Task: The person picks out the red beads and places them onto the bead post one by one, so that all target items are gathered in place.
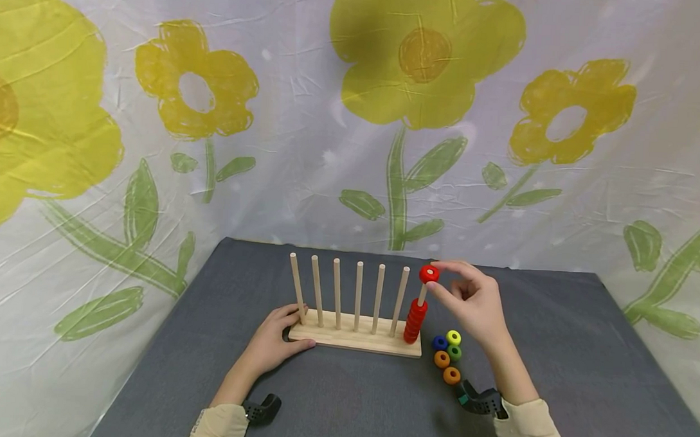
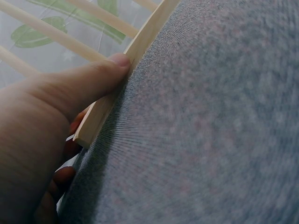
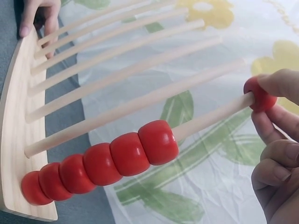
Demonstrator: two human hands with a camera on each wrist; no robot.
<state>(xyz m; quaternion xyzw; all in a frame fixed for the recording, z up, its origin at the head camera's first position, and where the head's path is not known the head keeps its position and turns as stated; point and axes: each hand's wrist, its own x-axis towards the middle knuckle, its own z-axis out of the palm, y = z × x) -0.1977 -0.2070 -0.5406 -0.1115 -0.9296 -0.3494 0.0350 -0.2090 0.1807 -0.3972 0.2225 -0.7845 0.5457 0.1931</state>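
A wooden peg rack [image 1: 346,337] with several upright pegs stands on the dark cloth. My left hand [image 1: 277,338] grips the left end of its base, thumb [image 2: 100,77] along the front edge and fingers round behind. At the rack's right end, my right hand [image 1: 473,300] pinches a red bead [image 1: 429,273] between thumb and fingertips. That bead sits at the very top of the rightmost peg, with the peg's tip in its hole. Lower on the same peg, several red beads [image 3: 103,163] are stacked from the base up, with bare peg between the stack and the held bead.
Loose beads lie right of the rack: a yellow one [image 1: 453,337], a blue one [image 1: 439,342], a green one [image 1: 454,353] and two orange ones [image 1: 451,376], close to my right forearm. A flower-printed sheet [image 1: 304,197] hangs behind the cloth-covered table [image 1: 343,405].
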